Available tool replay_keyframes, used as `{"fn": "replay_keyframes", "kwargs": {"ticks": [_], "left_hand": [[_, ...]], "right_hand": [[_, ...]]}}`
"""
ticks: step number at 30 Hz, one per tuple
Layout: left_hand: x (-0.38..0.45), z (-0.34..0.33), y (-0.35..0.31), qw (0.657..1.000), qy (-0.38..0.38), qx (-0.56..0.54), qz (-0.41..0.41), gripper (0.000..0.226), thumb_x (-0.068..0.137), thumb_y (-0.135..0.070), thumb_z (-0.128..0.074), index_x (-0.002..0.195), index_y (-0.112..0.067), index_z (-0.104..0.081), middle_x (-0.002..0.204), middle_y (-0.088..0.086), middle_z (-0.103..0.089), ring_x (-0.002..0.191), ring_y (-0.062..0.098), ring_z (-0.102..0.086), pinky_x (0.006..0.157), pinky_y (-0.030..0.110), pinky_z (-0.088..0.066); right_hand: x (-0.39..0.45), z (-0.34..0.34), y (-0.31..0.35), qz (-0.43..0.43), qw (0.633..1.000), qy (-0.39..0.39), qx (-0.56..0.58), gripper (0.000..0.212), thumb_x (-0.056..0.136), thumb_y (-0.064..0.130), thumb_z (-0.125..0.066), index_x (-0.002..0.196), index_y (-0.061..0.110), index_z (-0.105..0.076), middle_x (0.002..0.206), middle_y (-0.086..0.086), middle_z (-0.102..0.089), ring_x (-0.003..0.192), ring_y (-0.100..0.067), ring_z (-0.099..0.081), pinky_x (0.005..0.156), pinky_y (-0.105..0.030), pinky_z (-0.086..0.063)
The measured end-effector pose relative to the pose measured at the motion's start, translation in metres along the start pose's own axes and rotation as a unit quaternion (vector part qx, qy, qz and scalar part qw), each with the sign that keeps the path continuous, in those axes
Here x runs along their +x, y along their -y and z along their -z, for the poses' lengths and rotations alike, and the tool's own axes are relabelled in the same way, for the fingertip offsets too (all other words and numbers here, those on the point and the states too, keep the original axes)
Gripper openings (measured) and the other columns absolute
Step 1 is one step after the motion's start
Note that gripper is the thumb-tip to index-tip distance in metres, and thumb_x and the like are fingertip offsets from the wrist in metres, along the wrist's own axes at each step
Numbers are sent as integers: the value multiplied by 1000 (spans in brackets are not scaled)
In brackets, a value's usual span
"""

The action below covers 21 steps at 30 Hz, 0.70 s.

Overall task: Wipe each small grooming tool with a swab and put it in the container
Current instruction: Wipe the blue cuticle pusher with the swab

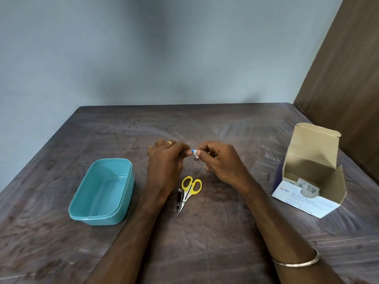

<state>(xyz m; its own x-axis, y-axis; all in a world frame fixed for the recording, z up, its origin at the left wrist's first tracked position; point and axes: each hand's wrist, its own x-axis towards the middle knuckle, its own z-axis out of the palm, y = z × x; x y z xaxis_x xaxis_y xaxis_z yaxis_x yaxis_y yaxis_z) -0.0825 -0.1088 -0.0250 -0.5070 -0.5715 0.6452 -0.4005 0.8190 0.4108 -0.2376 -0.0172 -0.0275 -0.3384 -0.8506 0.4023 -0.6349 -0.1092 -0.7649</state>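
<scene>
White and blue, a swab packet (195, 153) sat pinched between both hands, left (166, 158) and right (220, 160); scissors (189, 191) lay at six o'clock, tub (102, 191) at eight.

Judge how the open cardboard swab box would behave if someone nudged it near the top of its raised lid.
The swab box looks like thin card holding only a few packets, so it is probably light and would slide on the table. Its tall lid flap stands well above the low base, so a high push might tip it or simply bend the flap.
</scene>
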Motion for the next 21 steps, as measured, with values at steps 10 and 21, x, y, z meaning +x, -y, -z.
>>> {"fn": "replay_keyframes", "kwargs": {"ticks": [10,21], "left_hand": [[0,-3,2,1000,14,1,-5,15,84,-32,-65,83,-20,-74,74,-4,-67,74,23,-55,66,41,-45],[-1,-2,-2,1000,-7,-10,-17,13,84,-31,-65,84,-21,-73,75,-5,-67,74,22,-56,67,38,-43]], "right_hand": [[0,1,-3,10,1000,-2,-18,9,86,19,-75,82,24,-70,68,7,-67,53,-11,-61,52,-37,-53],[0,-4,-3,25,998,-22,-57,16,81,40,-55,76,29,-66,67,8,-65,56,-9,-58,53,-39,-49]]}}
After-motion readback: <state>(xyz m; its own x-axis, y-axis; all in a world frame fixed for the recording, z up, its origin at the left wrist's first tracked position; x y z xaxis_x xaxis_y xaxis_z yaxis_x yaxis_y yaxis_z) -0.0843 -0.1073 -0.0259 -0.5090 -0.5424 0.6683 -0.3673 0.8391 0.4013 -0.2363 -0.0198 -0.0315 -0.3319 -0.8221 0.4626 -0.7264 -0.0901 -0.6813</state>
